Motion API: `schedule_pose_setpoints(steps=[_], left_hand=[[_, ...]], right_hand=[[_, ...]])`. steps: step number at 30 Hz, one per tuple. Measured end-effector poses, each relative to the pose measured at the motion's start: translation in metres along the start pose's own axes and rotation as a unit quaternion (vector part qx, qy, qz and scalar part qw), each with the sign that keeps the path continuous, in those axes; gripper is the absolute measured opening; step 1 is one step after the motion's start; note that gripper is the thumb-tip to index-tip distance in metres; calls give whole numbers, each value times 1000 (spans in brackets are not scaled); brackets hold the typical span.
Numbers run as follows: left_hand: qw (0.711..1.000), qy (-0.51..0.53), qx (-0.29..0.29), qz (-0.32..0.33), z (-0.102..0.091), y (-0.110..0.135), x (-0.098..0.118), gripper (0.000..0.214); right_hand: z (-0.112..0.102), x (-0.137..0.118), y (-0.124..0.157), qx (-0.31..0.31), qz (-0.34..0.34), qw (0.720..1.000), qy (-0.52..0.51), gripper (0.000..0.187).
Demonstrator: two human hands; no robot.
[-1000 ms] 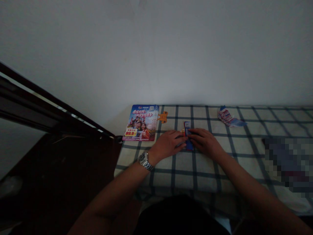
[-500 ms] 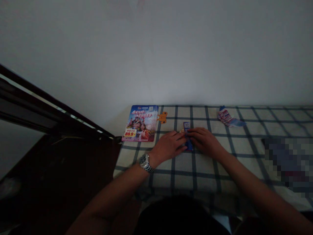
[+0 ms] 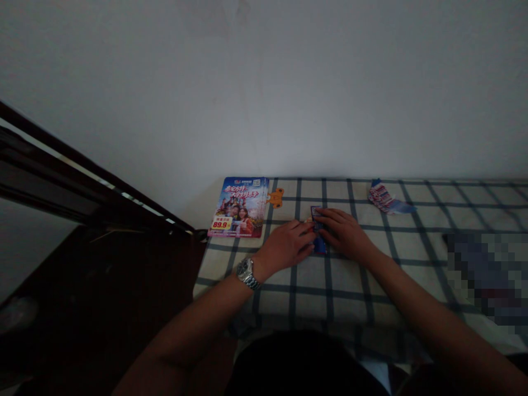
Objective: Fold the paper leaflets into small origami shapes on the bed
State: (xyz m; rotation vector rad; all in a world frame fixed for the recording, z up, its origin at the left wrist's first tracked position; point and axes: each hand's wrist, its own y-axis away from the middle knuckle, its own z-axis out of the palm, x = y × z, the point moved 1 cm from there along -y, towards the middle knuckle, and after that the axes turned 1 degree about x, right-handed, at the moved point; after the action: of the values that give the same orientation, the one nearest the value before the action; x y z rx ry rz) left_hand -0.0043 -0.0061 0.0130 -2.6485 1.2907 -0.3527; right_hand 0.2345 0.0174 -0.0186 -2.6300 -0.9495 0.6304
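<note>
A narrow blue folded leaflet strip [image 3: 318, 245] lies on the checked cloth [image 3: 342, 286]. My left hand [image 3: 286, 245], with a metal watch at the wrist, rests flat on the cloth with its fingertips against the strip's left side. My right hand [image 3: 342, 231] lies over the strip's upper part, fingers stretched and pressing down on it. Most of the strip is hidden under the fingers.
A stack of colourful flyers [image 3: 240, 206] lies at the cloth's far left corner, with a small orange paper shape [image 3: 275, 197] beside it. A pile of folded striped pieces [image 3: 383, 197] sits at the back right. Dark wooden furniture [image 3: 82, 220] stands at the left.
My right hand has slid up along the blue strip and covers its top end. My left hand has hardly moved.
</note>
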Motion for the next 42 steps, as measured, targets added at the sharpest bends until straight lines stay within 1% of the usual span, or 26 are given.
schedule_pose_setpoints(steps=[14,19,27,37,39,42], left_hand=[[1000,2,-2,0,-1,0,-1,28],[1000,18,-7,13,0,0,-7,35],[1000,23,-8,11,0,1,-8,40],[1000,16,-13,7,-2,0,-5,37],[1000,17,-13,3,-1,0,-5,37],[1000,19,-11,-4,1,0,-5,38]], right_hand=[[-1,-7,-2,3,21,1000,-11,41],[-2,-10,-2,5,23,1000,-11,42],[0,-8,0,1,27,1000,-2,42],[1,-6,3,-8,21,1000,2,46],[-1,-6,3,-13,16,1000,-2,48],[-4,-5,5,-27,2,1000,-11,58]])
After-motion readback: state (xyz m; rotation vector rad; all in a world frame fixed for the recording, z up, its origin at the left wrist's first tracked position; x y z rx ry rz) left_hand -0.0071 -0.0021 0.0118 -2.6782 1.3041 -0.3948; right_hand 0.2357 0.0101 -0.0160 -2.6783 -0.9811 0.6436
